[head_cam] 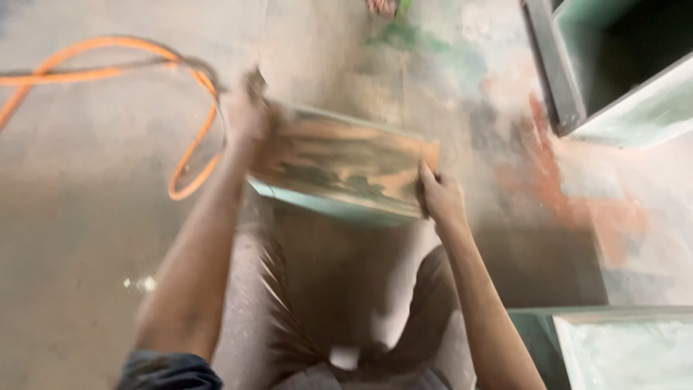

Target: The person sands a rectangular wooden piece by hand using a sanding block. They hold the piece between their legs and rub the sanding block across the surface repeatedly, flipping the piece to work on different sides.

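Note:
I hold a flat rectangular wooden board (339, 162), brown with smears of green paint and a pale green edge, up in front of me with both hands. My left hand (245, 115) grips its far left corner. My right hand (440, 195) grips its near right end. The board is tilted and blurred by motion. My legs and a foot show below it.
An orange hose (191, 155) loops over the concrete floor at the left. A pale green open box or cabinet (635, 108) stands at the upper right, another green panel (621, 347) at the lower right. Red and green paint stains mark the floor (577, 209).

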